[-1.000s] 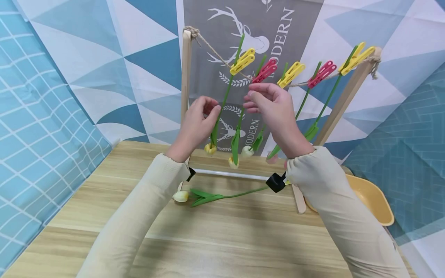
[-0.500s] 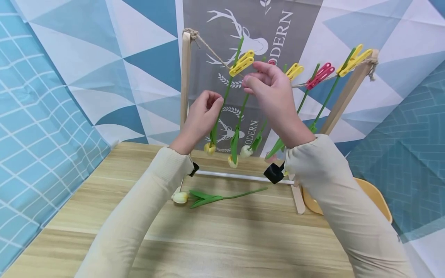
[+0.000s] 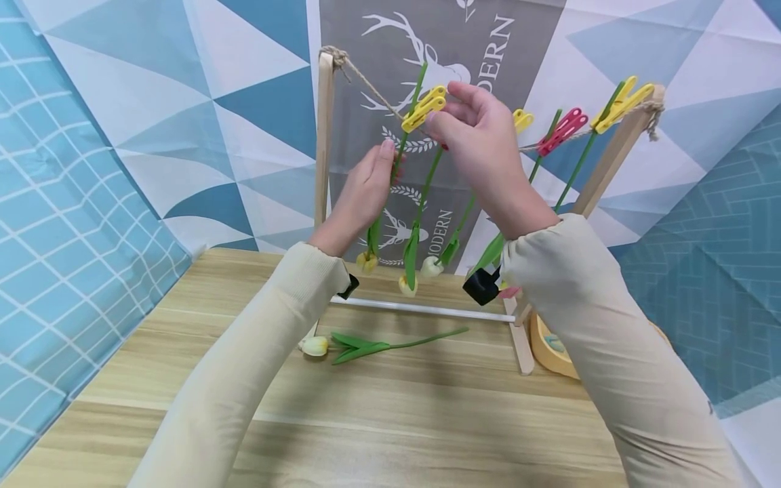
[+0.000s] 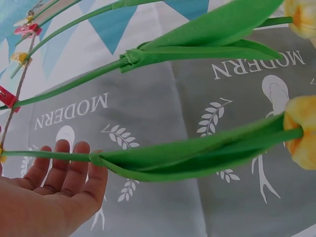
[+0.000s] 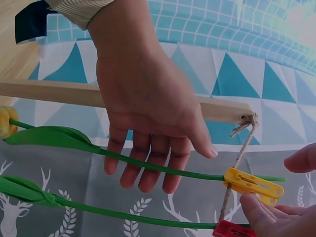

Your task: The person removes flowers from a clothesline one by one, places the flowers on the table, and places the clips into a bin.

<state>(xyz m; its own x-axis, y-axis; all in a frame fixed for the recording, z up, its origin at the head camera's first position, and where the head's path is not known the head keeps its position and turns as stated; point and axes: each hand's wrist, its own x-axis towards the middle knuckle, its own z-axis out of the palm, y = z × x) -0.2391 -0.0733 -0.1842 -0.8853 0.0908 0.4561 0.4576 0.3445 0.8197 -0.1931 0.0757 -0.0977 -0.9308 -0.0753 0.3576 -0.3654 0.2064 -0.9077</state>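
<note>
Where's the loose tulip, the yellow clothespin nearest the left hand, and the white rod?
Loose tulip (image 3: 366, 349): head view, on its near leaf.
Yellow clothespin (image 5: 252, 184): right wrist view, on its body.
White rod (image 3: 421, 309): head view, midway along its length.

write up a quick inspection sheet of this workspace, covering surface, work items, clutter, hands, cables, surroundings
Surface: light wood-grain table.
Work items: five green-stemmed tulips hang from brown twine by yellow plastic clips and red plastic clips; the twine spans a pale wooden frame.
Clutter: one loose pale-yellow tulip lies on the table; orange basin, partly hidden, contents unclear.
Left hand: fingers behind the leftmost hanging stem, contact unclear.
Right hand: beside the leftmost yellow clip, thumb and fingertips apart.
Cables: nothing seen.
Surroundings: blue-and-white patterned cloth backdrop with a grey deer-print panel.
</note>
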